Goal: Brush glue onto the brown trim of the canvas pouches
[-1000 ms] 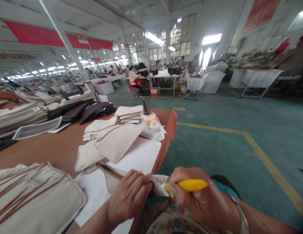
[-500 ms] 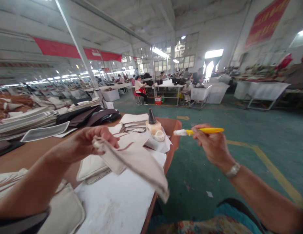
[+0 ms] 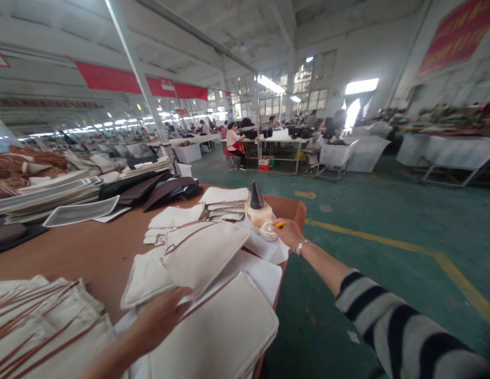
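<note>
My right hand [image 3: 291, 233] is closed around a yellow-handled brush [image 3: 280, 225], whose bristles are hidden in the small white-smeared cup [image 3: 267, 230] at the table's right edge. Beside that cup stands a cream-coloured container with a black cone top [image 3: 256, 196]. A cream fabric panel with brown trim [image 3: 219, 331] lies flat at the front of the table. Over its left edge is my left hand [image 3: 161, 318], slightly blurred, fingers stretched out and holding nothing. Just beyond lies another cream panel [image 3: 207, 252] with brown trim, on top of further pieces.
Stacked cream pieces [image 3: 225, 197] sit behind the panels, and a pile of brown-trimmed ones [image 3: 43, 326] lies at front left. Dark brown pieces [image 3: 169, 192] rest at the back of the brown table [image 3: 122, 258]. Green floor lies to the right; people sit at far tables.
My left hand has let go of the cream panel, which now lies on the table. My right hand has moved forward and left, taking the brush from mid-air into the cup.
</note>
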`<act>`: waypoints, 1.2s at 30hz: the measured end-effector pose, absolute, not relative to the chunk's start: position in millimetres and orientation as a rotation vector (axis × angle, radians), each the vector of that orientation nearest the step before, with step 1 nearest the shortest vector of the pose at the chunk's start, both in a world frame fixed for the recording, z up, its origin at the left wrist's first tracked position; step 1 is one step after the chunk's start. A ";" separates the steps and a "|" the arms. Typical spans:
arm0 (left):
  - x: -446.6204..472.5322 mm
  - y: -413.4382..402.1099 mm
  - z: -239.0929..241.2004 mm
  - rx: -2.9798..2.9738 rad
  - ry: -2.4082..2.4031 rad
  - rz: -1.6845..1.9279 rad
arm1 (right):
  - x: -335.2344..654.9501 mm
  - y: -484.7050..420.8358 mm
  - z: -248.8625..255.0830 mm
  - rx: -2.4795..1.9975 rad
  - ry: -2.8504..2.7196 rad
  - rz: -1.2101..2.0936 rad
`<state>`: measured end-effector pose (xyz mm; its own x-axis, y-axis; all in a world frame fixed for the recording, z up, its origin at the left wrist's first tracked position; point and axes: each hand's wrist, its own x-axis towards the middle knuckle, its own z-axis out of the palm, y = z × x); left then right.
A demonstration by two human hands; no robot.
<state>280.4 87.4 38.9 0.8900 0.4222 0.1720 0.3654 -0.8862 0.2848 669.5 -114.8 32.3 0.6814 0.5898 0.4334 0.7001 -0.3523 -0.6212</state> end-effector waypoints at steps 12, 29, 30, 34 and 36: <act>395.9 34.2 -11.7 2.821 0.838 -0.078 | 665.0 -146.6 25.5 -1.897 -1.030 -0.149; 407.7 33.8 -15.1 2.703 0.700 -0.186 | 567.0 -202.4 30.2 -1.477 -0.501 -0.004; 406.9 30.3 -14.4 2.710 0.683 -0.191 | 556.4 -208.0 30.6 -1.471 -0.516 0.007; 399.5 12.0 -12.4 2.745 0.657 -0.139 | 527.1 -222.7 27.6 -1.455 -0.542 0.023; 393.7 3.4 -10.4 2.756 0.633 -0.104 | 518.1 -227.7 26.8 -1.440 -0.545 0.025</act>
<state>393.7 3.4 -10.4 0.8996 0.4142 -0.1388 0.4368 -0.8539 0.2829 518.1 -227.7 26.8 0.8784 0.3372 0.3387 0.3041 0.1525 -0.9404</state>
